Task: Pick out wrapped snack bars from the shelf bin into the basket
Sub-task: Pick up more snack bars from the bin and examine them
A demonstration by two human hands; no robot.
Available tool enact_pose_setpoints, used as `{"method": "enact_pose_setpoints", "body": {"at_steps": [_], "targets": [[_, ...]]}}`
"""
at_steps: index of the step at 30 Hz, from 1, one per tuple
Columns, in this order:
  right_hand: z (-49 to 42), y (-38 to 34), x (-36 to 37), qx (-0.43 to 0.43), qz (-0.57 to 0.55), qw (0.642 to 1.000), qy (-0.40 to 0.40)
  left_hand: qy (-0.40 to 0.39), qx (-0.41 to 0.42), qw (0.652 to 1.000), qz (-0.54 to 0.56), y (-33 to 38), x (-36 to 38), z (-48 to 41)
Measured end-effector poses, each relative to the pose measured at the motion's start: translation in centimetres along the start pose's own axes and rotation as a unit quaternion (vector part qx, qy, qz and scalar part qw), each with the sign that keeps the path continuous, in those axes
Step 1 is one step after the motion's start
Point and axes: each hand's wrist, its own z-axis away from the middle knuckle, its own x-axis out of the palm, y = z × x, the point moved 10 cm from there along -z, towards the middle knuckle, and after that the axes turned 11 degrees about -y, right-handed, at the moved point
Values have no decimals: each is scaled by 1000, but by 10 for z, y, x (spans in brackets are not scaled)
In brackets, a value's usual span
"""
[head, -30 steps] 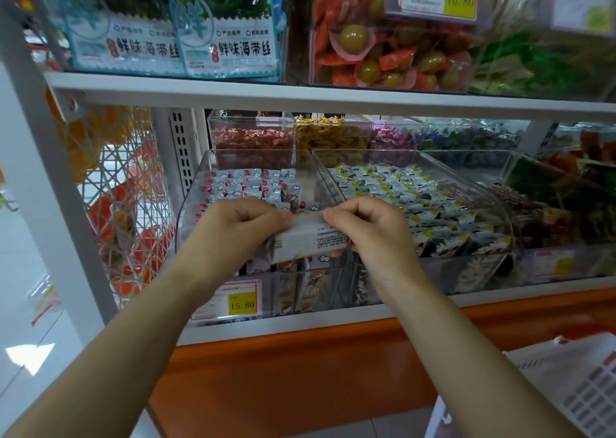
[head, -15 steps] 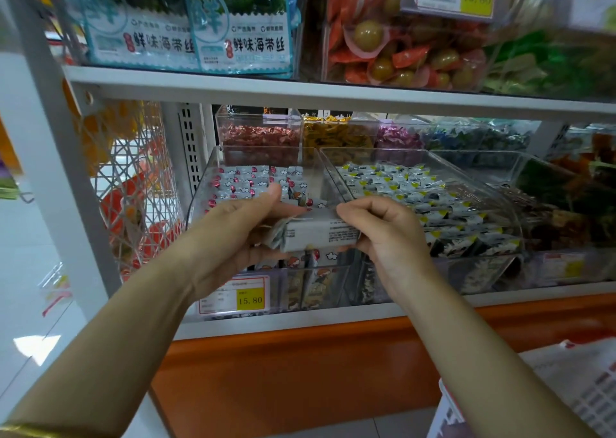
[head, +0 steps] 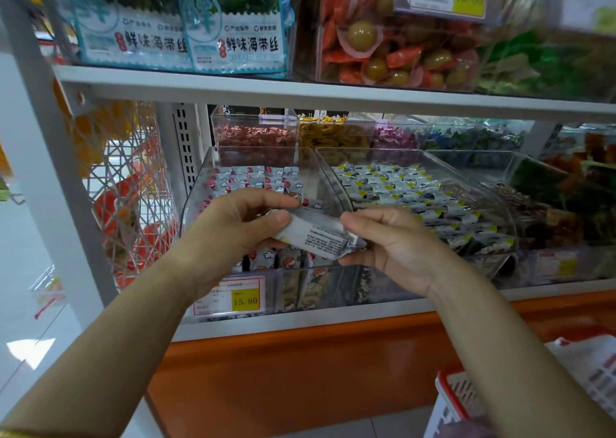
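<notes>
Since a second ago the snack bar [head: 316,234] has tipped, right end lower, and it sits just in front of the shelf bin [head: 200,187]. The left hand [head: 233,224] pinches one end under its thumb, and the right hand [head: 396,247] curls round the other. I judge it mid-transfer: next, one hand releases and the other carries it down to the basket [head: 456,394], near right.

Top shelf's got teal seaweed packs [head: 233,37] beside a bin of orange-wrapped green fruit [head: 400,57]; yellow 15.80 price tag [head: 245,301] down front, wire rack [head: 133,187] off left.
</notes>
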Motion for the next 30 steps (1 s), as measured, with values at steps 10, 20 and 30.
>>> {"method": "enact_pose_setpoints", "body": {"at_steps": [10,20,30], "targets": [[-1,8,7,12,-53,998,-26,56,-15,998,4,-10,-8,-3],[16,-38,-50,-118,169,947,244,169,15,975,-142,8,-11,-26],[-36,-58,-71,-115,235,926,273,-127,-111,779,-604,-48,49,-105]]}}
